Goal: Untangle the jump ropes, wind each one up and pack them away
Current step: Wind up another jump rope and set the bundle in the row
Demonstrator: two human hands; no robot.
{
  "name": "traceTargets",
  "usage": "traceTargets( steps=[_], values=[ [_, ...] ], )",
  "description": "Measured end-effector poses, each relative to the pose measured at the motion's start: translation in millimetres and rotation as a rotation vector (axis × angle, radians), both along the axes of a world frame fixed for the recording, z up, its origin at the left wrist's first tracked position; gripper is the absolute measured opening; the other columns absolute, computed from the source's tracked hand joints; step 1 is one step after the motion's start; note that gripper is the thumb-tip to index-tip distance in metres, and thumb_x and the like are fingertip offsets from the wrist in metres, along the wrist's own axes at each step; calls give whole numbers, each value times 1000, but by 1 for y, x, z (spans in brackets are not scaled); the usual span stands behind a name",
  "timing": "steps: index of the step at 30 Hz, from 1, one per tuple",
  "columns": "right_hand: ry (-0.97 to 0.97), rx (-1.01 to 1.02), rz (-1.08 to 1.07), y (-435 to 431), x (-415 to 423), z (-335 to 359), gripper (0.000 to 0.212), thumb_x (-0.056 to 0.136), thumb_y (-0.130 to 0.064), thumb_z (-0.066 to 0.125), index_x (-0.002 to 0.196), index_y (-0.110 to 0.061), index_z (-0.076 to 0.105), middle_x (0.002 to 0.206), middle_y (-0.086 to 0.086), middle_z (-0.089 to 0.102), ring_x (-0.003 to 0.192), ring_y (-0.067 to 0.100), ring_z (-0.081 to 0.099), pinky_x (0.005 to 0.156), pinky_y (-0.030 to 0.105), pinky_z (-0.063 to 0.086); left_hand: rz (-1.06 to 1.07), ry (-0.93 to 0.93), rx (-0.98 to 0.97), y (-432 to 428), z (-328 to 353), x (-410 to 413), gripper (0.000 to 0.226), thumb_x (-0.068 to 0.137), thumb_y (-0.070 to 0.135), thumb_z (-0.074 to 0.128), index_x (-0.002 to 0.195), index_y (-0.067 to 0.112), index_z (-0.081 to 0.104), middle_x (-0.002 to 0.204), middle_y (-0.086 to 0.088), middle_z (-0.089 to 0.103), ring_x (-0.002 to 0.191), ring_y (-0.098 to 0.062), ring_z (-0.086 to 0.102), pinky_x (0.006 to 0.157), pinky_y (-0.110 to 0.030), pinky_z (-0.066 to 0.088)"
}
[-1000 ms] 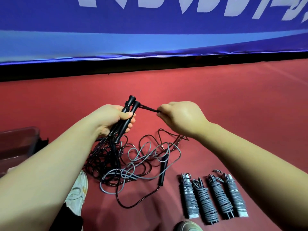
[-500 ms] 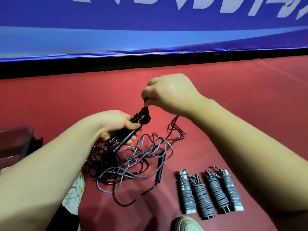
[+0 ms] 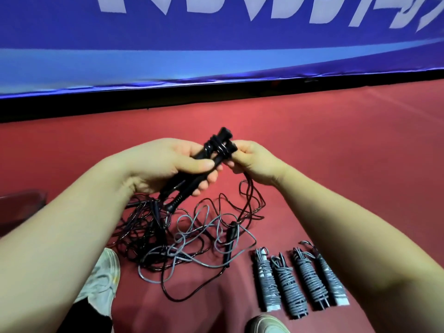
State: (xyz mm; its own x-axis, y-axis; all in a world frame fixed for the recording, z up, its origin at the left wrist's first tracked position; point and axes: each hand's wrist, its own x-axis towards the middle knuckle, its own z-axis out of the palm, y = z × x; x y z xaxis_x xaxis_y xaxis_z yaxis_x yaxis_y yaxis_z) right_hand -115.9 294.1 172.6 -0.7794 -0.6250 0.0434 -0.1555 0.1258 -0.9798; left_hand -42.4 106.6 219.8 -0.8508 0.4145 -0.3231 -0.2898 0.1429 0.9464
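One head-worn wide-angle view, facing forward and down, close over the hands [image 3: 168, 164]; its edges seem bowed

1. A red floor [image 3: 336, 145] spreads under and all round the left hand [image 3: 168, 162] and the right hand [image 3: 254, 161].
2. Beyond both hands, a black strip [image 3: 168, 99] runs along where the floor ends.
3. Above that strip hangs a blue banner [image 3: 72, 32], dark at the top, with a paler blue band [image 3: 120, 66] lower down.
4. White lettering [image 3: 324, 10] crosses the banner's top, cut off and unreadable.
5. The light is even, and the floor looks brightest just beyond the hands.
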Motion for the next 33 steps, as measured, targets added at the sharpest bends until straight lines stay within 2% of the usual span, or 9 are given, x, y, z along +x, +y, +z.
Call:
traceTargets(
  steps=[4, 7, 13, 16, 24, 26, 28, 30, 33],
  values=[
    [-51, 32, -100, 4, 9, -34, 29, 102, -17, 33, 92, -19, 61, 59, -8, 38, 49, 6, 28, 48, 21, 21, 346, 51, 114, -9, 1, -11, 10, 91, 8, 50, 86, 5, 58, 58, 1, 62, 48, -9, 57, 45, -20, 50],
    [-81, 110, -121, 4, 16, -45, 30, 103, -20, 32, 94, -20, 61, 59, -10, 37, 51, 8, 26, 49, 22, 20, 448, -14, 106, -25, -8, -15, 11, 95, 6, 48, 88, 3, 57, 62, -2, 61, 49, -10, 58, 47, -21, 52],
    [255, 479, -152, -20, 30, -14, 18, 97, -26, 46, 89, -22, 61, 66, -11, 48, 58, 7, 43, 57, 20, 35, 637, -26, -30, -33, -32, -22, 10, 94, 3, 52, 86, 2, 57, 72, -10, 60, 50, -13, 59, 47, -21, 53],
    [475, 639, -126, -37, 43, 3, 19, 94, -30, 51, 100, -17, 63, 83, -3, 58, 78, 16, 51, 70, 28, 40, 647, -14, -119, -32, -37, -25, 10, 94, 4, 53, 85, 3, 57, 77, -11, 62, 60, -17, 59, 47, -21, 54],
    [724, 818, -106, -52, 56, 44, 22, 95, -33, 47, 99, -17, 62, 69, -4, 48, 73, 20, 43, 61, 27, 30, 492, 54, -270, -16, -47, -26, 16, 95, 2, 50, 79, 6, 53, 57, -6, 58, 50, -15, 55, 42, -19, 49],
    [738, 860, -63, -51, 57, 46, 25, 95, -36, 48, 101, -18, 63, 74, -3, 49, 74, 19, 43, 62, 27, 31, 509, 50, -210, -13, -46, -25, 19, 94, 2, 52, 76, 6, 53, 54, -6, 57, 42, -11, 56, 43, -20, 50],
    [680, 895, -53, -47, 57, 40, 28, 96, -38, 44, 104, -18, 63, 77, -3, 53, 77, 19, 45, 64, 26, 31, 600, -3, -11, -17, -41, -26, 17, 94, 3, 52, 77, 5, 56, 59, -7, 59, 42, -11, 58, 45, -22, 53],
    [589, 872, -100, -38, 54, 31, 31, 98, -37, 42, 110, -19, 64, 90, 0, 62, 89, 22, 54, 67, 27, 35, 665, -44, 142, -25, -38, -25, 13, 94, 3, 52, 83, 2, 58, 68, -8, 62, 46, -11, 62, 49, -24, 55],
    [521, 792, -129, -31, 54, 24, 33, 98, -38, 42, 118, -23, 63, 112, 0, 66, 107, 22, 57, 79, 28, 43, 654, -92, 193, -30, -40, -24, 9, 94, 5, 52, 89, 0, 58, 75, -9, 63, 52, -14, 63, 49, -25, 55]
  ],
)
